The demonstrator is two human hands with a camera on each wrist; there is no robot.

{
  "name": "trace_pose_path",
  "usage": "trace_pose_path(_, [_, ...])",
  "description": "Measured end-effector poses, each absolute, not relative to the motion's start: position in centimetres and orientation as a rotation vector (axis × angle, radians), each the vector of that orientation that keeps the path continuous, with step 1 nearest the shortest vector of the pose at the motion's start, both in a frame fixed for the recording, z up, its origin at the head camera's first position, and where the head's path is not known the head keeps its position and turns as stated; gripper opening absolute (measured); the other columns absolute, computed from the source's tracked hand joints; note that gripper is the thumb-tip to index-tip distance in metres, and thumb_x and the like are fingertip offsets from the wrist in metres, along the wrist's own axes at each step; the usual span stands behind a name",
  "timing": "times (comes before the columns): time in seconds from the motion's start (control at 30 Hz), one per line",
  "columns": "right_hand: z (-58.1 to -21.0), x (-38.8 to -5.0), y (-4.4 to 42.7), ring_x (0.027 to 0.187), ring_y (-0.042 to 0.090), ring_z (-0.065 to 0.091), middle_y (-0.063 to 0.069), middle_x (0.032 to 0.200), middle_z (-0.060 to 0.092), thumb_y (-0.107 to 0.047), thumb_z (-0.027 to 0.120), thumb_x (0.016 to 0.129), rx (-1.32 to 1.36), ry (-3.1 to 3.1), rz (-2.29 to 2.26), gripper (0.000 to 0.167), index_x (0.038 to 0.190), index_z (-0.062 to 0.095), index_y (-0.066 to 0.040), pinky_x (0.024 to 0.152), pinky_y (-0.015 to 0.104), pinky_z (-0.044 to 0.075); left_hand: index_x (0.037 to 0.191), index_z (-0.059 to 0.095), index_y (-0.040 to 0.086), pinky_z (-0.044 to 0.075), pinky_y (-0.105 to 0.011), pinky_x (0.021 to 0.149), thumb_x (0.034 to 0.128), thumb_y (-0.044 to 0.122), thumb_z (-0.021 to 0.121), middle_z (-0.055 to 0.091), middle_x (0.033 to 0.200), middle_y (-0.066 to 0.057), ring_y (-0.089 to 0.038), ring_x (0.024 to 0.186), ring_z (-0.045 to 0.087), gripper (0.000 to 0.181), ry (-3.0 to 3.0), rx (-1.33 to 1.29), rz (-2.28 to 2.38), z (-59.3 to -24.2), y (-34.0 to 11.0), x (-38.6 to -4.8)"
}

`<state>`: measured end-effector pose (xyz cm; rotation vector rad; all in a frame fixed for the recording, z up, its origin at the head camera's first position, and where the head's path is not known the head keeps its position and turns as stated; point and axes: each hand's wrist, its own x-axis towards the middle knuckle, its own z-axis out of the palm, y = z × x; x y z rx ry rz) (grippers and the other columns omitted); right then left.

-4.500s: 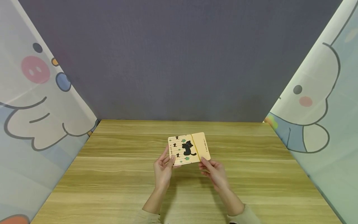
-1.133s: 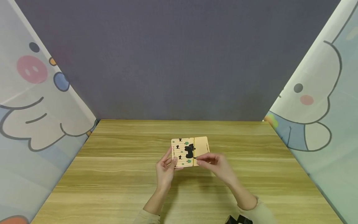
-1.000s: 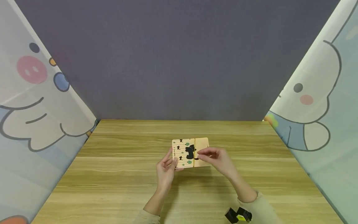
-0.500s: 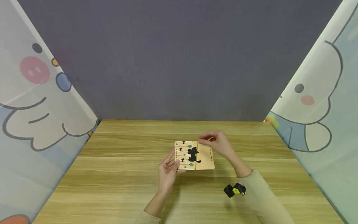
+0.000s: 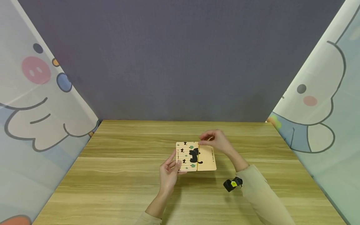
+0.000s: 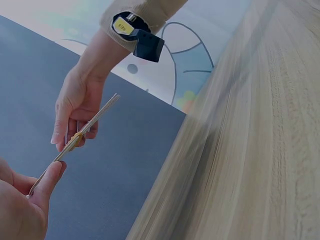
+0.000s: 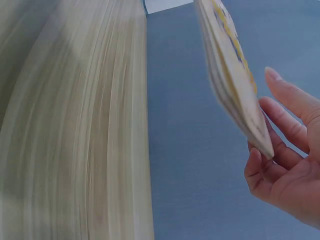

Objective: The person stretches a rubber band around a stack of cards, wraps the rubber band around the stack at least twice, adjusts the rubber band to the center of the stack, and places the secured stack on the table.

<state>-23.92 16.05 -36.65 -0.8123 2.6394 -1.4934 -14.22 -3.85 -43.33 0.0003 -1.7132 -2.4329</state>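
Observation:
A small cream notebook [image 5: 206,158] with a black cat drawing is held tilted above the table. A yellow elastic band [image 5: 198,161] runs across it from edge to edge. My left hand [image 5: 168,175] grips the lower left corner, thumb on the front and fingers behind. At the far edge, my right hand [image 5: 217,140] has thumb and fingers curled about the band's upper end; whether they pinch it firmly is hard to tell. In the right wrist view, the right hand's fingers [image 7: 282,155] lie by the notebook's end, its layered pages showing from the side.
A wood-grain table [image 5: 118,175] spreads below the hands. Behind it stands a dark grey wall [image 5: 180,62], with cartoon-printed curtains [image 5: 312,125] at both sides. A black wrist camera [image 5: 230,185] hangs below the right sleeve.
The right hand has travelled from the band's lower end up to its upper end. The notebook has shifted slightly right and nearer, and the left hand keeps its grip.

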Motion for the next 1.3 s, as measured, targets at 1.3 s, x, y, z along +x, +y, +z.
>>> trace_pose_path(1.3, [-36.6,-23.5,15.7,0.074,0.019,0.058,0.010,0.083,0.064,-0.008,0.070,0.076,-0.758,2.461,-1.548,0.018,0.090,0.066,0.003,0.061,0.024,0.052,0.128,0.043,-0.001,0.058,-0.040,0.062,0.0838,-0.012,0.050,0.056,0.107,-0.028,-0.031,0.087,0.061,0.046,-1.718,-0.021,-2.444,-42.9,-3.7,-14.3])
